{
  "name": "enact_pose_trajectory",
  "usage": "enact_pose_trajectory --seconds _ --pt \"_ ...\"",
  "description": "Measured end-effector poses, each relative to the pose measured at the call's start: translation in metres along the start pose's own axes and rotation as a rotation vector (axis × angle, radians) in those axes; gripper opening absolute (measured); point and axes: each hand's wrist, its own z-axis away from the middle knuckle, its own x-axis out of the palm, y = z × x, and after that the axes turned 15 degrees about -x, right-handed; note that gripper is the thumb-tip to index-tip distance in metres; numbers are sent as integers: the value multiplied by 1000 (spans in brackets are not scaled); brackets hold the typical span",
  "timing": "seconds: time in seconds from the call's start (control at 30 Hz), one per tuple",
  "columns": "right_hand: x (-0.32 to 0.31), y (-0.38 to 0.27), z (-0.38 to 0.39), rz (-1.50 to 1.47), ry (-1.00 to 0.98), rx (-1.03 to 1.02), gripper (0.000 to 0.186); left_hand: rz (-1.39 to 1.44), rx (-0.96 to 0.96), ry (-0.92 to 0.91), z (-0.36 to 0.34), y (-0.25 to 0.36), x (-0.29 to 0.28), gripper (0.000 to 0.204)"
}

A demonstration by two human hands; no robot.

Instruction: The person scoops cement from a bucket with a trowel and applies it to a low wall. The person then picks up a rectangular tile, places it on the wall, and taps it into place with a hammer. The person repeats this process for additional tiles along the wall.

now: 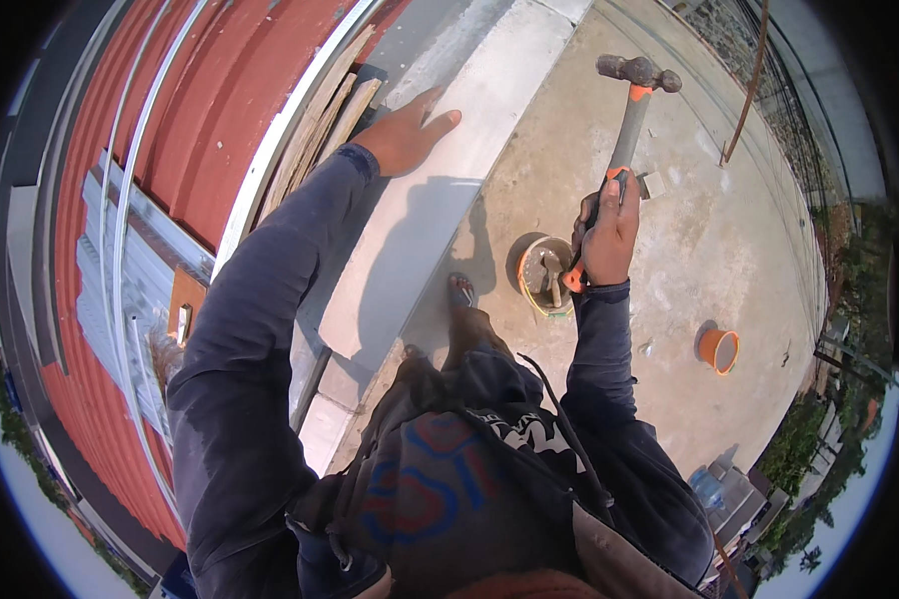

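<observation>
My right hand (607, 235) is wrapped round the grey and orange handle of a ball-peen hammer (637, 75), whose dark metal head points up and away from me. My left hand (407, 132) rests on the far part of a row of pale blocks (449, 150), fingers over its left side and thumb stretched out along the top. A shadow falls across the blocks nearer to me. Just left of my right wrist, a round bucket (544, 262) stands on the floor with a trowel (551, 280) inside, partly hidden by the hand and hammer grip.
A small orange bucket (717, 350) stands on the concrete floor (659, 309) to the right. Left of the blocks lie wooden planks (322, 130), then a red corrugated roof (220, 110). A thin rod (749, 90) rises at the far right. My foot (460, 290) is beside the blocks.
</observation>
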Motion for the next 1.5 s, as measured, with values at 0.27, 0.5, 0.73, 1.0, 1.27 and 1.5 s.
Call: enact_pose_trajectory --seconds 0.27,0.5,0.73,1.0,1.27,1.5 --pt "7 -26 -73 774 -454 -430 49 69 -66 55 27 7 3 74" --pt "4 -18 -55 695 -412 -402 48 80 -41 69 29 5 7 82" --pt "12 4 -6 529 -197 -371 44 37 -18 173 28 -6 14 75" --pt "-13 -3 174 -5 28 303 27 -146 53 21 144 -84 21 96" --pt "-6 1 381 62 -89 575 35 6 11 149 220 -131 52 100" --pt "-2 -56 440 710 -793 -216 45 2 71 269 203 -147 66 90"
